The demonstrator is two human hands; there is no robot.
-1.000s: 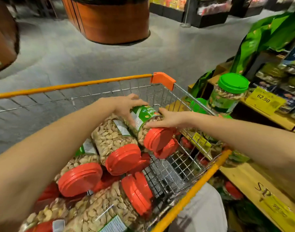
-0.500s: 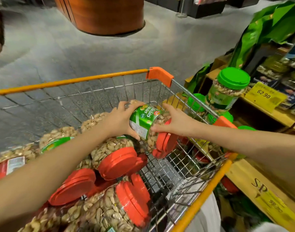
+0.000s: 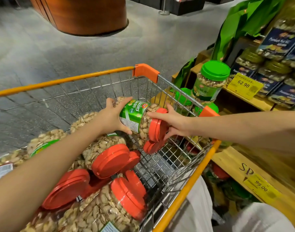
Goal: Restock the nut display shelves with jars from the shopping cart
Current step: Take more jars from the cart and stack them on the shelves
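Head view: left hand [image 3: 110,118] and right hand [image 3: 176,124] both wrapped round a red-lidded pistachio jar [image 3: 136,113] over the cart [image 3: 59,82].

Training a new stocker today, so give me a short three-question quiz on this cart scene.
1. True or false: the left hand and the right hand hold the same pistachio jar.
2. What colour is the lid on the upright nut jar just left of the upper yellow price tag? A red, B green, C blue.
3. Fill in: that price tag reads ____.

Key: 1 true; 2 B; 3 62.90
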